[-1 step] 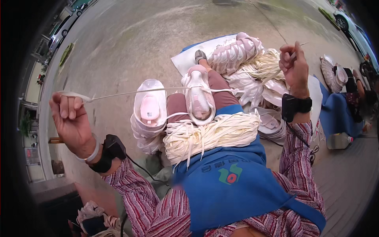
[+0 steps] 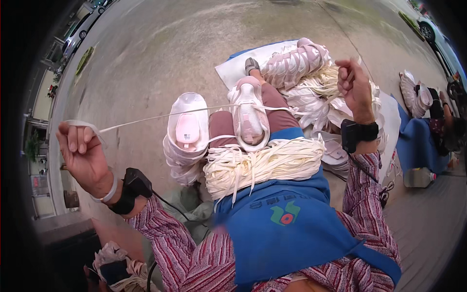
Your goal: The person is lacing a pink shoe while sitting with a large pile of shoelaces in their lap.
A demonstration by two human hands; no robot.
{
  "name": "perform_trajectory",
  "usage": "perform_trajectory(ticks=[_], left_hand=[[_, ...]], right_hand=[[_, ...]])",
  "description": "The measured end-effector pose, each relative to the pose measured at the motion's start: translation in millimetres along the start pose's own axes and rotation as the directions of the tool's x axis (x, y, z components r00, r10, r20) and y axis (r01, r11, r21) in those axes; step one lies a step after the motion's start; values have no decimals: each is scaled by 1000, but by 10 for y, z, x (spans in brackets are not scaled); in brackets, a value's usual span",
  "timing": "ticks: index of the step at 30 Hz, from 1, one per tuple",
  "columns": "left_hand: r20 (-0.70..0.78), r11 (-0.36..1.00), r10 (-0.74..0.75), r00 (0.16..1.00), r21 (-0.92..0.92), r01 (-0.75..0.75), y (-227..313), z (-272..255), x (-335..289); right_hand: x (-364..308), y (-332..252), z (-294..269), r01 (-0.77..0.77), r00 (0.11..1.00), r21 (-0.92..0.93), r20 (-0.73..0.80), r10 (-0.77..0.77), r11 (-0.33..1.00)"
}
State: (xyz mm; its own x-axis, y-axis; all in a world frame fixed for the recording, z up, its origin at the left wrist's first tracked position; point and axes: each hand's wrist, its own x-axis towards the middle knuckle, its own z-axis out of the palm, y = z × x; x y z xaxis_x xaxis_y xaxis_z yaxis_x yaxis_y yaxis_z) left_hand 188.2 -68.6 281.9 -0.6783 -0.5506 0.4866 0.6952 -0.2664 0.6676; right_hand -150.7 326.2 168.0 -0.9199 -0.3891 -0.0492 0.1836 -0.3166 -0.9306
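Observation:
A pale pink and white shoe upper (image 2: 249,114) rests on my lap, its toe pointing away. From its eyelets a cream shoelace (image 2: 160,116) runs taut to my left hand (image 2: 83,153), which is raised at the far left with the lace wrapped over its curled fingers. Raised at the right, my right hand (image 2: 356,90) is closed in a pinch, with a small pale lace end showing at the fingertips; the rest of that lace is hard to follow. Across my thighs lies a thick bundle of cream shoelaces (image 2: 262,163), close to the shoe.
Left of my leg stands a stack of nested uppers (image 2: 187,131). To the right, more stacked uppers (image 2: 296,63) and loose laces (image 2: 316,80) lie on a white sheet (image 2: 231,70). A plastic jug (image 2: 419,177) is farther right, near another person (image 2: 440,117). Cables hang from my wrist straps.
The view has shifted slightly. My right hand has come a little to the left, and the thin tip at its fingers is less distinct. The left hand still holds the lace taut.

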Motion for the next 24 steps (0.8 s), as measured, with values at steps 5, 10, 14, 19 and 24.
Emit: perform_trajectory(ticks=[5, 10, 14, 19, 24], left_hand=[[-166, 1000, 1, 986, 1, -1, 486, -703, -405], [-481, 937, 124, 868, 343, 57, -39, -826, -428], [-561, 714, -63, 825, 552, 430, -931, -699, -362], [-470, 598, -469, 748, 454, 661, -1975, -515, -397], [-315, 486, -589, 745, 598, 637, -2566, -381, -537]], right_hand=[[101, 1435, 362, -181, 973, -245, 99, 210, 953], [154, 1942, 728, 290, 953, -759, 288, -99, 584], [62, 2009, 787, 487, 872, -798, 468, -143, 355], [-50, 1873, 829, 549, 835, -818, 544, -79, 172], [5, 1763, 977, 610, 792, -791, 607, 65, -50]])
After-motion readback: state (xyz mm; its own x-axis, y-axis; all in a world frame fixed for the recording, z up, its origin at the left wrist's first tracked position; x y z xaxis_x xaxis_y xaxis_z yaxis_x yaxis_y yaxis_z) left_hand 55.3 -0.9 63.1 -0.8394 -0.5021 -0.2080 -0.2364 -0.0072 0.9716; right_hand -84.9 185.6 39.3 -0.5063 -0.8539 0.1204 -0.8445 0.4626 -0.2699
